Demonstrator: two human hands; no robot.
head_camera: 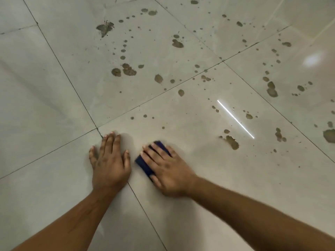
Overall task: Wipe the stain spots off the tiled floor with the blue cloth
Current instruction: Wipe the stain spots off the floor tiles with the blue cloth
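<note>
My right hand (167,169) presses flat on a folded dark blue cloth (143,163) on the pale tiled floor (54,105); the cloth shows only at the fingertips and the thumb side. My left hand (108,160) lies flat on the floor just left of it, fingers spread, holding nothing. Brown stain spots are scattered over the tiles ahead: a large one (233,142) to the right of the cloth, a cluster (126,69) farther off, and several more toward the far right (272,89).
Dark grout lines (72,86) cross the floor diagonally and meet just beyond my left fingertips. A bright light streak (235,119) reflects off the glossy tile at the right. A pale wall base (308,15) shows at the top right.
</note>
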